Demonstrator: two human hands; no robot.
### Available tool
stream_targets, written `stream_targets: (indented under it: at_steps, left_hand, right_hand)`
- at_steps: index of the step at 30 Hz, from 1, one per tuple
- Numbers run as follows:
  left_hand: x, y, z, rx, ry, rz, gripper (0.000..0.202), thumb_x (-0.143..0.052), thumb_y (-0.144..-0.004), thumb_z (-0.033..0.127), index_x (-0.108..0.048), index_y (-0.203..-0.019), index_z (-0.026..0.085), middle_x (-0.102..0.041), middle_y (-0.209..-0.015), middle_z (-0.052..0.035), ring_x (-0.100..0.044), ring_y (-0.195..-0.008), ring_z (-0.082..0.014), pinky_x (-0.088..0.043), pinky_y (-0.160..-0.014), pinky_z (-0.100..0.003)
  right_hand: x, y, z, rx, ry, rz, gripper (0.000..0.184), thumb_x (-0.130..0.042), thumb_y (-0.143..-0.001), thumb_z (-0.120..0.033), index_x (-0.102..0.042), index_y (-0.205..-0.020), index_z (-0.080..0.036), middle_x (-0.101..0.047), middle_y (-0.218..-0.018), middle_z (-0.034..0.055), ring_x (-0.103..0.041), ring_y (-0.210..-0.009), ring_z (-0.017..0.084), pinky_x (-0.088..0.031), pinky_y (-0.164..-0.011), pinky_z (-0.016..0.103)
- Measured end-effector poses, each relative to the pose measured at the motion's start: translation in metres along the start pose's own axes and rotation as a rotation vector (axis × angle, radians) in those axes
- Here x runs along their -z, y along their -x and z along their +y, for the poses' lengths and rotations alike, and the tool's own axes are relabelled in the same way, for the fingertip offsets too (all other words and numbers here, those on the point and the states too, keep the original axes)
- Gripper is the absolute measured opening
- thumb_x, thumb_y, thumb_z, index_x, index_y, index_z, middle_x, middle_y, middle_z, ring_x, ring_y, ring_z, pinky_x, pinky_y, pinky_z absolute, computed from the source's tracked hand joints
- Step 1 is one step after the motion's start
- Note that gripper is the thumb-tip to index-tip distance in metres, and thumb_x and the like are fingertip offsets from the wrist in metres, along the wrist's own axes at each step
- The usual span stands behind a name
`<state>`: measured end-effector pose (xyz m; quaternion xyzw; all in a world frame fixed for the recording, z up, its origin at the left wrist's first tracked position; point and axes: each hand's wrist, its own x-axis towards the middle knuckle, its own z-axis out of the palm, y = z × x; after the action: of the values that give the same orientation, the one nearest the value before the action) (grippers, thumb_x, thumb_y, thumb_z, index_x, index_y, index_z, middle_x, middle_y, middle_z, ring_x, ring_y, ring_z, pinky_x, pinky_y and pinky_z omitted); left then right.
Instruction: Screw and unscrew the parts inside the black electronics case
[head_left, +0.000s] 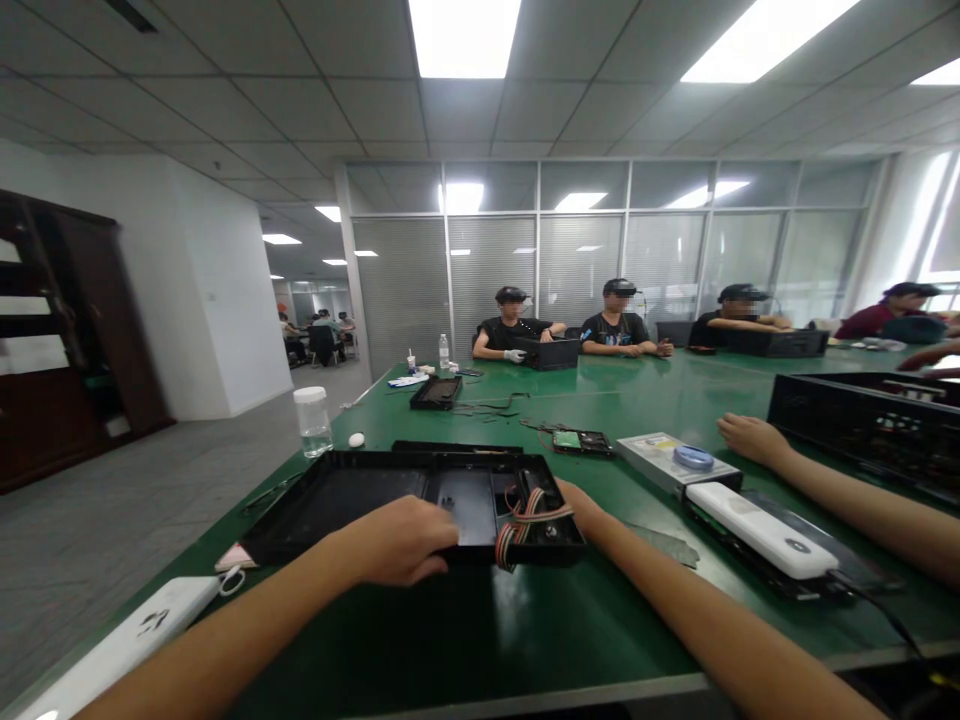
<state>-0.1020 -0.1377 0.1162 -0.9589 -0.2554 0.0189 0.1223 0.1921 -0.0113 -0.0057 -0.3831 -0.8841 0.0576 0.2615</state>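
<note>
- Working on an open black case [337, 500], in my judgement: the step in hand looks like handling its inside, with the loose striped wires [534, 508] bunched at its right end.
- Case lies open side up on the green table [450, 640], directly before the person; a flat black panel [457, 447] lies just behind it.
- Next move, as I judge it, calls for keeping the case steady from the right while the other hand works, with the wires kept clear of the rim.
- Left hand [409, 540]: over the near wall, left of the wires, fingers curled inward, not spread, thumb low by the front edge. Fingertips are turned from view; cannot tell whether they pinch anything.
- Right hand [581, 508]: at the right end wall, beside the wires. Fingers sit behind the case, so how far open they are cannot be told; perhaps they brace that end.
- Nearby: lidded jar [313, 425] beyond the far left corner; green circuit board [568, 440] past the right end; silver box [660, 462] to the right.
- Farther right, a co-worker's hand [754, 440] rests apart from this work.
</note>
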Motion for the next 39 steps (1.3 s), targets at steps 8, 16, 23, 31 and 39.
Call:
stream_targets:
  at_steps: [8,16,23,31,39]
  left_hand:
    - [-0.047,0.013,0.016,0.033,0.137,-0.078,0.014,-0.061,-0.074,0.028,-0.055,-0.082,0.018,-0.061,-0.079,-0.0015,-0.056,-0.076,-0.0172,-0.041,-0.065,-0.025]
    - [-0.040,-0.026,-0.030,0.228,0.350,-0.191,0.038,-0.052,-0.074,0.054,-0.060,-0.091,0.021,-0.062,-0.078,-0.0014,-0.057,-0.069,-0.0154,-0.039,-0.056,-0.021]
    - [-0.084,-0.077,-0.101,0.352,0.077,0.022,0.035,-0.056,-0.075,0.040,-0.056,-0.101,0.017,-0.060,-0.098,-0.0087,-0.055,-0.091,-0.0213,-0.041,-0.076,-0.027]
    - [-0.094,-0.082,-0.101,0.345,-0.005,-0.014,0.018,-0.055,-0.076,0.034,-0.061,-0.087,0.021,-0.061,-0.087,-0.0050,-0.056,-0.083,-0.0194,-0.043,-0.072,-0.027]
    - [-0.109,-0.084,-0.084,0.059,0.101,0.196,0.010,-0.055,-0.077,0.022,-0.064,-0.080,0.020,-0.051,-0.094,-0.0038,-0.046,-0.091,-0.0154,-0.038,-0.080,-0.025]
  right_hand:
    - [0.037,0.022,0.071,-0.391,0.530,-0.157,0.034,-0.046,-0.073,-0.010,-0.059,-0.102,-0.021,-0.048,-0.122,0.0086,-0.051,-0.103,0.023,-0.041,-0.082,0.034]
    - [0.053,0.030,0.076,-0.724,0.609,0.043,0.024,-0.040,-0.079,-0.013,-0.062,-0.088,-0.016,-0.061,-0.094,0.0138,-0.058,-0.089,0.026,-0.043,-0.071,0.036]
    - [0.039,0.020,0.070,-0.664,0.125,0.176,0.034,-0.039,-0.083,-0.040,-0.062,-0.089,-0.016,-0.064,-0.079,0.0087,-0.060,-0.069,0.019,-0.042,-0.063,0.027]
    - [0.002,0.003,0.027,-0.298,0.005,-0.020,0.035,-0.037,-0.084,-0.039,-0.062,-0.080,-0.015,-0.063,-0.071,0.0045,-0.056,-0.063,0.014,-0.038,-0.059,0.022]
    - [0.022,0.013,0.035,-0.549,0.455,-0.156,0.029,-0.045,-0.078,-0.040,-0.066,-0.088,-0.022,-0.065,-0.089,0.0106,-0.060,-0.083,0.023,-0.041,-0.068,0.030]
